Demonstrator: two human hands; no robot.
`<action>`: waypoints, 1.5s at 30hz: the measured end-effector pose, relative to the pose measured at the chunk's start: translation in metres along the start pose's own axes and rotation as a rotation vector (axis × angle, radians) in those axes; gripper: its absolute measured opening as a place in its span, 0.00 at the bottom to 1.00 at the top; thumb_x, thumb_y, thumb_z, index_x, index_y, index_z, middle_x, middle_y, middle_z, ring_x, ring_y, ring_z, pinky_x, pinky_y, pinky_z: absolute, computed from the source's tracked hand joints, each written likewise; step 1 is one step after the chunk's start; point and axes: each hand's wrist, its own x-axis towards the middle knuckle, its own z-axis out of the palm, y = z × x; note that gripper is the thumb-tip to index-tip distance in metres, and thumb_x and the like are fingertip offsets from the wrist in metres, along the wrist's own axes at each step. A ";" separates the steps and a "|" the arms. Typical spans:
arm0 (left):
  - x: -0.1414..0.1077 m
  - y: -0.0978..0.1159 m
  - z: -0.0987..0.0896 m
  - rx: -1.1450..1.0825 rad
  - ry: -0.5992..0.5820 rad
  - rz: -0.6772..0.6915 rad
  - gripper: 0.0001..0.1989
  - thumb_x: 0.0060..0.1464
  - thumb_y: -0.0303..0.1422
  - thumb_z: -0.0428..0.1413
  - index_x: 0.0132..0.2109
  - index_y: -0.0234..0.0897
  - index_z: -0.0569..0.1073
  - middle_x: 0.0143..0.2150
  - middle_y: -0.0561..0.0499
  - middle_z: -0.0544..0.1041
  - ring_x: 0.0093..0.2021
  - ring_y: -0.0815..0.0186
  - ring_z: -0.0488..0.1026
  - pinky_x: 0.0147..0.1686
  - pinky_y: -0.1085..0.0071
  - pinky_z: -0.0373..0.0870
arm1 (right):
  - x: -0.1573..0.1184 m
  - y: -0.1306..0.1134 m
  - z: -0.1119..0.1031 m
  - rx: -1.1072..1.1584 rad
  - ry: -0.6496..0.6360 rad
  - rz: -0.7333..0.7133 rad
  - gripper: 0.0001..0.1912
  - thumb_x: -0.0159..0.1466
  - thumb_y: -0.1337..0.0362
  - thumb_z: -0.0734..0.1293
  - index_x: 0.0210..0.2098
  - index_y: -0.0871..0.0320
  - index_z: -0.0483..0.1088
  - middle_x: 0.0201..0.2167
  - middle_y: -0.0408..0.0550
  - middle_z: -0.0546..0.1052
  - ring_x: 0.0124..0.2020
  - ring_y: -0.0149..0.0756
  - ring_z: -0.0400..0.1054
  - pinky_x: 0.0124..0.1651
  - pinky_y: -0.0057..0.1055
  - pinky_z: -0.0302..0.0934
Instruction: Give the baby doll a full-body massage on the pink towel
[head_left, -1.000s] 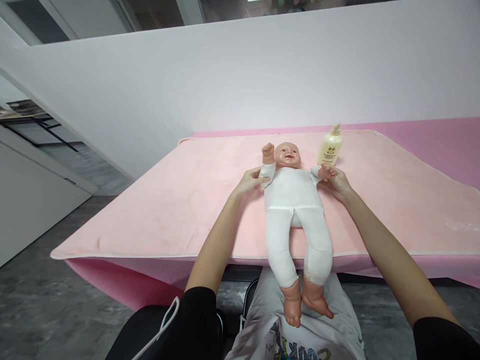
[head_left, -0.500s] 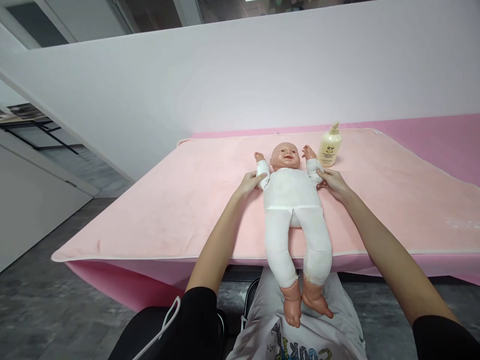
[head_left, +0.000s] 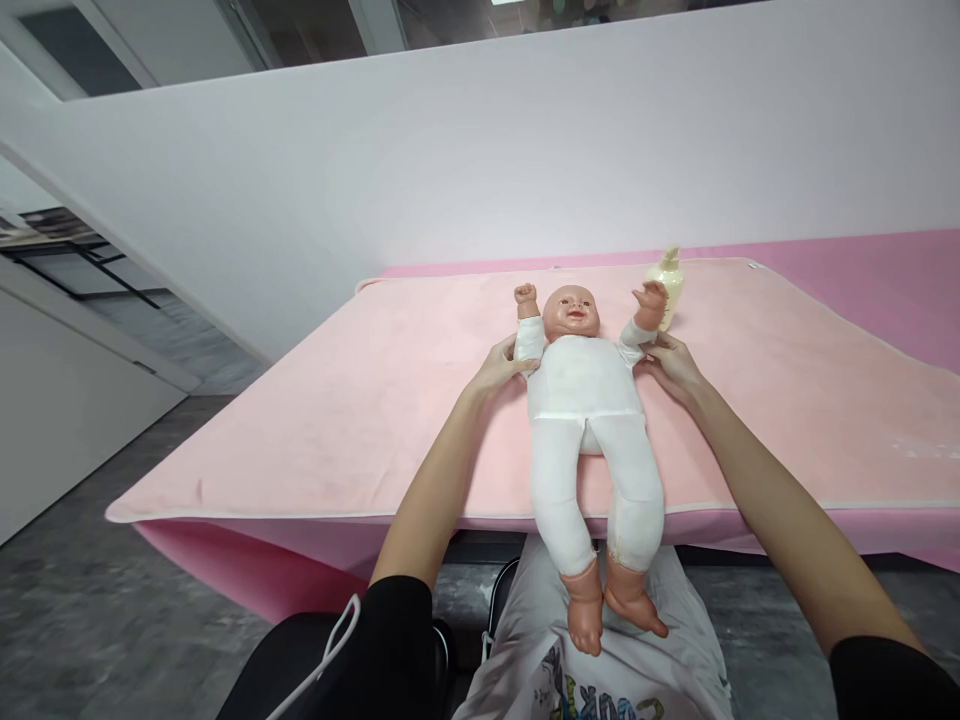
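Though upright — pump bottle (head_left: 673, 284) partly behind doll's hand (head_left: 651, 304).

Single view, head-worn, wide field. Looks from above the near edge of the pink blanket (head_left: 420, 430), facing forward and pitched down — the wearer's own light printed garment (head_left: 510, 660) fills the near bottom margin, seen steeply from above. Nearness: close on the baby doll (head_left: 585, 380), which lies right of centre, feet nearest the lens, head farther off; whole length in frame. Far limit of view: white partition (head_left: 525, 150), top edge slanting up to the right — a strip beyond shows over it. Left margin reaches down to grey floor (head_left: 60, 600).
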 end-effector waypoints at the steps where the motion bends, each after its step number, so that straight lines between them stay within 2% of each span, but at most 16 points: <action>1: 0.001 -0.001 0.001 -0.016 0.044 0.029 0.25 0.31 0.31 0.68 0.41 0.33 0.74 0.41 0.47 0.77 0.41 0.61 0.72 0.41 0.67 0.68 | 0.000 0.000 0.000 0.018 -0.001 -0.012 0.12 0.44 0.62 0.73 0.28 0.55 0.72 0.30 0.42 0.74 0.32 0.32 0.68 0.35 0.30 0.66; 5: 0.004 -0.006 0.003 -0.087 0.232 0.123 0.24 0.26 0.29 0.69 0.37 0.32 0.75 0.38 0.46 0.78 0.40 0.61 0.73 0.42 0.65 0.68 | 0.000 -0.001 0.002 0.046 0.030 -0.053 0.10 0.43 0.64 0.72 0.26 0.56 0.72 0.36 0.43 0.75 0.37 0.33 0.70 0.41 0.30 0.66; 8: 0.002 -0.003 0.003 -0.086 0.226 0.113 0.25 0.24 0.29 0.70 0.37 0.32 0.77 0.40 0.44 0.78 0.42 0.57 0.74 0.44 0.63 0.67 | -0.002 -0.002 0.005 0.080 0.039 -0.088 0.08 0.40 0.69 0.71 0.21 0.57 0.70 0.37 0.43 0.75 0.38 0.34 0.70 0.44 0.33 0.65; 9: 0.001 0.000 0.003 -0.061 0.174 0.104 0.23 0.25 0.30 0.70 0.36 0.32 0.78 0.40 0.43 0.78 0.44 0.56 0.73 0.45 0.62 0.67 | -0.003 -0.002 0.005 0.074 0.029 -0.102 0.06 0.40 0.70 0.70 0.19 0.57 0.69 0.37 0.43 0.75 0.38 0.35 0.70 0.45 0.34 0.65; 11: -0.002 0.005 0.000 0.021 -0.006 0.091 0.18 0.28 0.34 0.69 0.32 0.32 0.79 0.39 0.42 0.79 0.48 0.53 0.72 0.49 0.60 0.65 | -0.004 -0.002 0.003 -0.006 -0.011 -0.123 0.04 0.40 0.71 0.67 0.15 0.58 0.67 0.36 0.44 0.76 0.39 0.36 0.69 0.46 0.36 0.64; 14: -0.004 0.011 -0.008 0.135 -0.287 0.087 0.16 0.26 0.36 0.70 0.26 0.35 0.79 0.35 0.42 0.79 0.54 0.50 0.69 0.56 0.56 0.59 | -0.004 -0.002 -0.003 -0.201 -0.108 -0.110 0.05 0.42 0.71 0.64 0.12 0.59 0.66 0.36 0.46 0.76 0.39 0.36 0.69 0.46 0.36 0.62; 17: -0.004 0.013 -0.013 0.182 -0.358 0.082 0.17 0.24 0.37 0.71 0.26 0.36 0.78 0.37 0.42 0.79 0.56 0.50 0.67 0.57 0.54 0.56 | -0.005 -0.002 -0.006 -0.257 -0.113 -0.048 0.06 0.42 0.71 0.63 0.11 0.59 0.66 0.36 0.47 0.76 0.38 0.36 0.69 0.45 0.36 0.62; 21: -0.005 0.009 -0.010 0.191 -0.234 0.039 0.17 0.31 0.35 0.68 0.34 0.34 0.79 0.40 0.44 0.78 0.48 0.53 0.71 0.48 0.61 0.65 | -0.006 -0.004 -0.001 -0.079 -0.024 0.007 0.05 0.39 0.72 0.66 0.18 0.58 0.71 0.35 0.46 0.76 0.36 0.34 0.69 0.41 0.32 0.65; 24: -0.004 0.004 -0.002 0.153 -0.070 0.012 0.16 0.35 0.31 0.65 0.36 0.34 0.76 0.35 0.50 0.77 0.37 0.62 0.73 0.37 0.68 0.68 | -0.004 -0.005 0.002 0.057 0.089 0.030 0.12 0.40 0.72 0.68 0.26 0.56 0.73 0.30 0.43 0.75 0.31 0.31 0.68 0.33 0.27 0.65; 27: 0.001 -0.002 0.005 0.004 0.125 0.062 0.13 0.39 0.30 0.62 0.35 0.35 0.72 0.31 0.52 0.74 0.33 0.66 0.71 0.33 0.71 0.67 | -0.002 -0.006 0.003 0.182 0.112 0.030 0.16 0.44 0.69 0.68 0.33 0.52 0.71 0.28 0.40 0.73 0.26 0.28 0.65 0.26 0.24 0.64; 30: 0.008 -0.008 0.008 -0.185 0.321 0.109 0.14 0.39 0.27 0.62 0.36 0.36 0.70 0.33 0.52 0.74 0.33 0.68 0.71 0.33 0.72 0.68 | 0.000 -0.007 0.003 0.279 0.067 -0.002 0.16 0.46 0.71 0.69 0.34 0.52 0.68 0.27 0.38 0.71 0.27 0.27 0.65 0.29 0.24 0.66; 33: 0.014 -0.011 0.006 -0.349 0.461 0.107 0.17 0.39 0.24 0.62 0.39 0.38 0.69 0.37 0.51 0.74 0.36 0.68 0.72 0.36 0.72 0.69 | 0.003 -0.008 0.003 0.378 0.079 -0.004 0.09 0.51 0.69 0.68 0.29 0.54 0.64 0.28 0.39 0.71 0.29 0.27 0.67 0.35 0.26 0.69; 36: 0.017 -0.012 0.003 -0.484 0.512 0.021 0.16 0.42 0.23 0.61 0.39 0.38 0.68 0.36 0.52 0.73 0.35 0.68 0.72 0.37 0.70 0.70 | 0.004 -0.008 0.000 0.452 0.117 0.055 0.05 0.55 0.64 0.66 0.30 0.54 0.63 0.27 0.40 0.70 0.28 0.28 0.66 0.38 0.30 0.70; 39: 0.016 -0.010 0.000 -0.673 0.492 -0.139 0.10 0.45 0.21 0.55 0.37 0.35 0.67 0.32 0.51 0.71 0.33 0.69 0.71 0.39 0.70 0.71 | 0.005 -0.007 -0.006 0.441 0.119 0.110 0.07 0.57 0.57 0.62 0.32 0.53 0.64 0.31 0.44 0.71 0.32 0.32 0.67 0.39 0.34 0.70; 42: 0.013 -0.006 -0.002 -0.832 0.479 -0.215 0.08 0.46 0.22 0.49 0.36 0.33 0.68 0.34 0.48 0.72 0.35 0.68 0.72 0.40 0.70 0.71 | 0.008 -0.002 -0.013 0.347 0.146 0.065 0.12 0.56 0.51 0.61 0.32 0.51 0.63 0.33 0.46 0.70 0.34 0.36 0.67 0.37 0.37 0.69; 45: 0.012 -0.005 -0.005 -0.897 0.550 -0.179 0.06 0.46 0.27 0.48 0.33 0.35 0.67 0.33 0.48 0.72 0.38 0.65 0.72 0.40 0.69 0.71 | 0.016 0.005 -0.024 0.238 0.198 -0.032 0.16 0.53 0.46 0.62 0.31 0.51 0.62 0.32 0.45 0.69 0.34 0.37 0.67 0.35 0.35 0.68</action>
